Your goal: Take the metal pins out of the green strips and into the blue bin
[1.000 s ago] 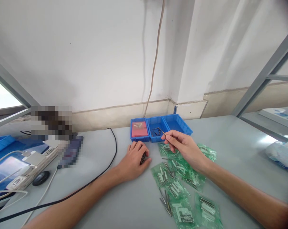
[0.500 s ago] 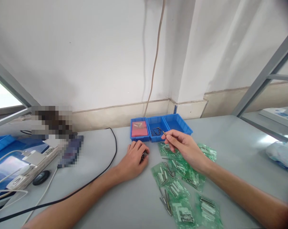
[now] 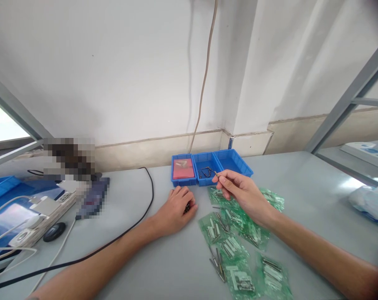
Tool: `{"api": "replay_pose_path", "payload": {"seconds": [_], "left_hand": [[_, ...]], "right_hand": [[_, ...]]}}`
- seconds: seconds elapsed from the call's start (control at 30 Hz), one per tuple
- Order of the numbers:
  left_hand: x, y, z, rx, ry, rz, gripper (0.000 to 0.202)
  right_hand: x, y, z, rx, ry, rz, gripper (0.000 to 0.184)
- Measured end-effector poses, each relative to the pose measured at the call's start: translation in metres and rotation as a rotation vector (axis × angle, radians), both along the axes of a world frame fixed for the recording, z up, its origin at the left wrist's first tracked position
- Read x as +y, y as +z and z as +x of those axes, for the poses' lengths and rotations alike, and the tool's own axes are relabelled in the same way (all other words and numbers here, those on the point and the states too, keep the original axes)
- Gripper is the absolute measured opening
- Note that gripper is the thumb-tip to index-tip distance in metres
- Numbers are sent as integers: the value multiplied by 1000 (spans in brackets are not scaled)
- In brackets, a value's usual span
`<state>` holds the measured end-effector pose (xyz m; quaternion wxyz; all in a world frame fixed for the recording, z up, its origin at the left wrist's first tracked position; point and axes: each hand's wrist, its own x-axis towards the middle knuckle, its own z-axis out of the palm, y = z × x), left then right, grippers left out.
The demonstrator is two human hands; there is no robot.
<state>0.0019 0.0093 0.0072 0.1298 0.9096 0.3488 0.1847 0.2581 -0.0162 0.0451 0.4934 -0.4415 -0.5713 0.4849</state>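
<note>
My right hand (image 3: 240,192) is raised a little over the table, its thumb and forefinger pinching a small thin metal pin (image 3: 216,174) near the front edge of the middle blue tray (image 3: 205,170). My left hand (image 3: 176,209) rests on the grey table with its fingers curled over small dark metal pieces (image 3: 187,207). Several green plastic bags of metal pins (image 3: 235,233) lie under and in front of the right hand. The left blue tray (image 3: 182,170) holds a red pad; the right blue tray (image 3: 233,162) looks bare inside.
A black cable (image 3: 120,233) curves across the table on the left. A white power strip (image 3: 48,212) with plugs, a blue tray (image 3: 1,187) and a black round object (image 3: 53,232) sit at far left. A grey metal frame (image 3: 342,108) stands right; a beige cable (image 3: 204,75) hangs down the wall.
Almost nothing has moved. My left hand's fingers have shifted slightly over the small pieces; my right hand keeps the pin in the same place.
</note>
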Motion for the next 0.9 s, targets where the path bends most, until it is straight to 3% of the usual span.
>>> {"api": "replay_pose_path", "payload": {"seconds": [0.33,0.9], "left_hand": [[1,0,1,37,-4,32,29],[8,-6,1,-23,-43,55,30]], "right_hand": [[2,-1,0,-14,-16,-4,29],[1,3,-1,-16,-41,-19,32]]}}
